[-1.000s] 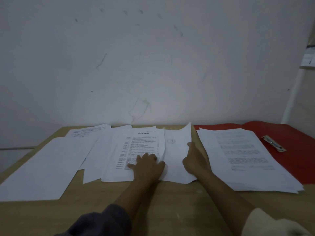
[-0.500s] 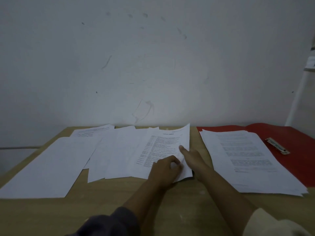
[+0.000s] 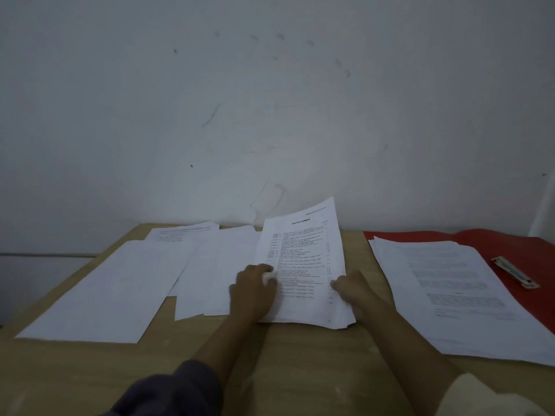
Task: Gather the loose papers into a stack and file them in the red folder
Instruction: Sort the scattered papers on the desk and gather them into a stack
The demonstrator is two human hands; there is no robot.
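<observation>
Lifted off the spread since the earlier frame, the printed sheets (image 3: 303, 265) are pinched by left hand (image 3: 255, 291) and right hand (image 3: 353, 291), long axis pointing away, red folder (image 3: 534, 265) lying rightward, nearer the right hand.

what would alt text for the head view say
Two hands, left hand and right hand, grip a printed sheaf on a wooden table. Loose papers lie left; a stack rests on the red folder right.

Dim room. Far side: pale wall (image 3: 270, 100), scuffed and smudged. Near: light wooden table (image 3: 300, 355) set against it. Far right: white upright pipe (image 3: 545, 205).
</observation>
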